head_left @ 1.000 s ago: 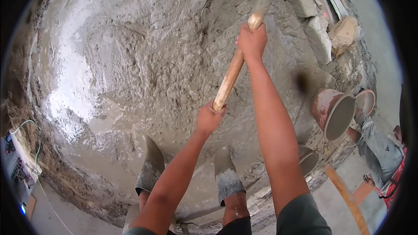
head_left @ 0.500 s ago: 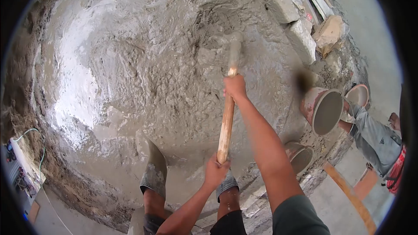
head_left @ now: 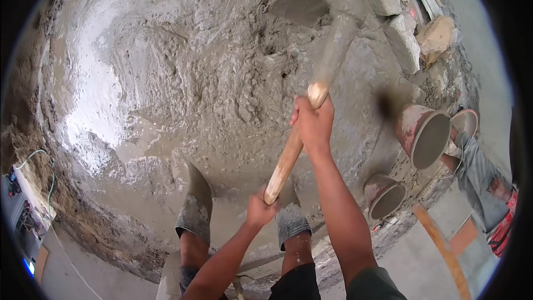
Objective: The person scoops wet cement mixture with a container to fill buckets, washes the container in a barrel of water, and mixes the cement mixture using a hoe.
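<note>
A wooden-handled hoe [head_left: 286,165] slants up to the right across wet grey mortar [head_left: 211,89]. Around the butt of its handle my left hand [head_left: 261,209] is closed. My right hand [head_left: 315,126] grips it farther up, just below the mortar-smeared part of the shaft. The hoe's broad grey blade [head_left: 300,5] is lifted over a churned hollow near the top of the view, its face toward me. My mud-coated boots stand in the mortar, the left boot [head_left: 194,205] in plain sight and the right boot [head_left: 291,219] partly behind the handle and my left hand.
Broken blocks [head_left: 402,41] line the right rim. Below them stand a large bucket [head_left: 408,125] and a smaller bucket [head_left: 373,189]. A person in grey trousers [head_left: 480,164] sits or crouches at the far right. A wooden plank [head_left: 438,244] lies lower right; a thin hose [head_left: 54,189] runs at left.
The hoe's blade has come up out of the mortar, and the shaft has tilted to the right. My right hand has shifted right, my left hand slightly left.
</note>
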